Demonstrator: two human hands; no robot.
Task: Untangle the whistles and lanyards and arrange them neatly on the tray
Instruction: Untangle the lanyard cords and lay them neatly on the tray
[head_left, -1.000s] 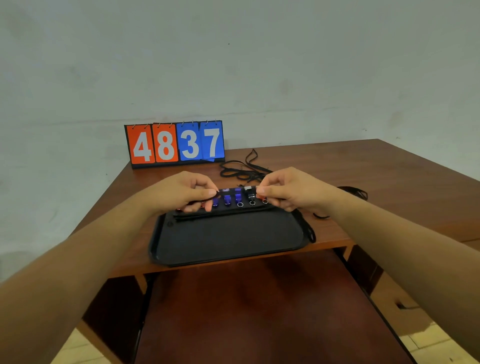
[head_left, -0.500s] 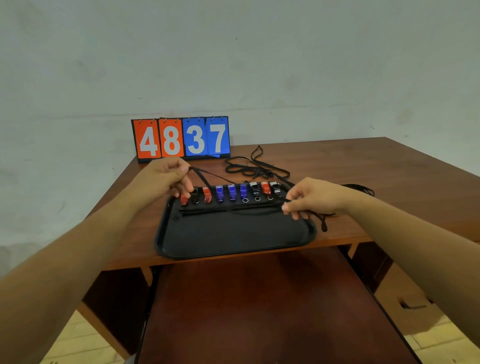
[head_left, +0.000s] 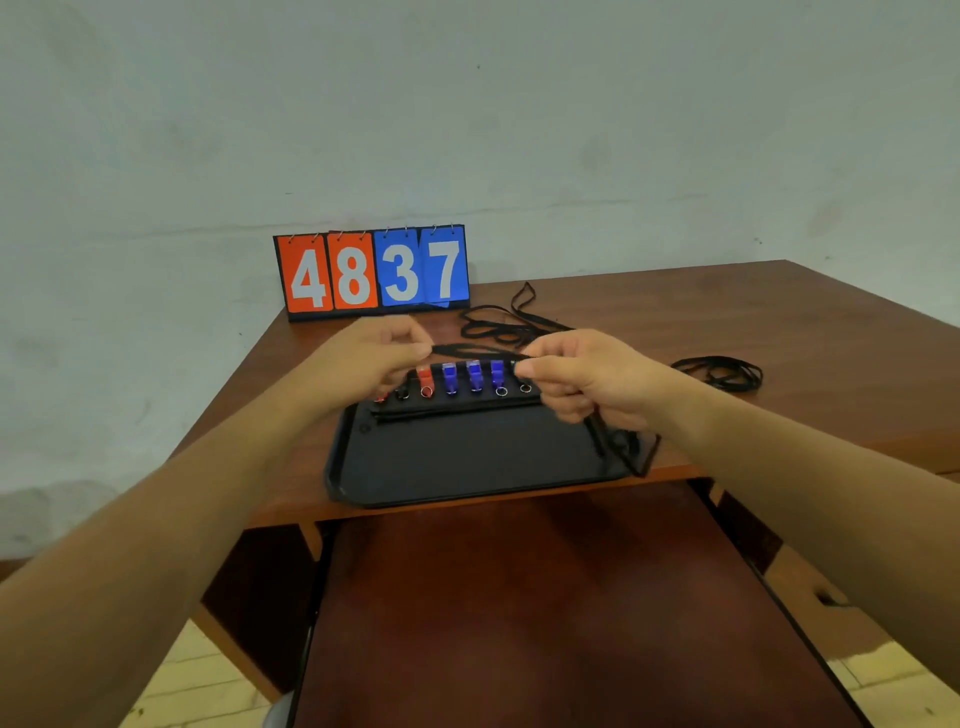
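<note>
Fingers of your left hand (head_left: 374, 358) and right hand (head_left: 587, 379) pinched a black lanyard (head_left: 467, 347) above the whistles (head_left: 449, 376) at the far edge of the tray (head_left: 467, 462). It looked soft and light, so grip near its ends.

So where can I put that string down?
The near half of the tray is bare, between the whistles and its front rim. The far right corner of the table is bare too. It's crowded along the far edge, where the left hand and right hand hold the string, and behind, where loose strings lie.
</note>
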